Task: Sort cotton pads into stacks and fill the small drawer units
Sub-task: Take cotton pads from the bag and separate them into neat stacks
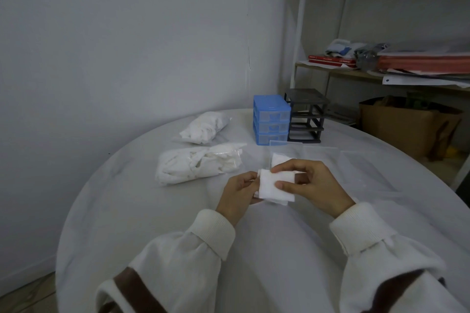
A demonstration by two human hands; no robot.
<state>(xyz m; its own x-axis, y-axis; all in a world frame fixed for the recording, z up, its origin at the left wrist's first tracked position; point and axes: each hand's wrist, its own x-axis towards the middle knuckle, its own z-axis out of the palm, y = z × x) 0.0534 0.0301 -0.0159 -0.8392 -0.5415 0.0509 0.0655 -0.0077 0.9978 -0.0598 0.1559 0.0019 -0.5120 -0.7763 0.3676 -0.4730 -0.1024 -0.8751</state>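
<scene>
A small stack of white square cotton pads (272, 188) is held above the table between both hands. My left hand (237, 192) grips its left edge, and my right hand (311, 183) pinches its top and right side with thumb and fingers. Just behind it, a clear drawer (286, 152) lies on the table with white pads inside. A blue drawer unit (270, 119) with its drawers in stands at the back. Beside it is a black drawer frame (306, 115) with no drawers in it. Two clear bags of loose pads (198, 164) (204, 127) lie to the left.
More clear drawers (366, 170) lie flat on the round white table (267, 249) to the right. Behind the table are a shelf (356, 73) with books and papers and a brown cardboard box (407, 127). A grey wall runs along the left.
</scene>
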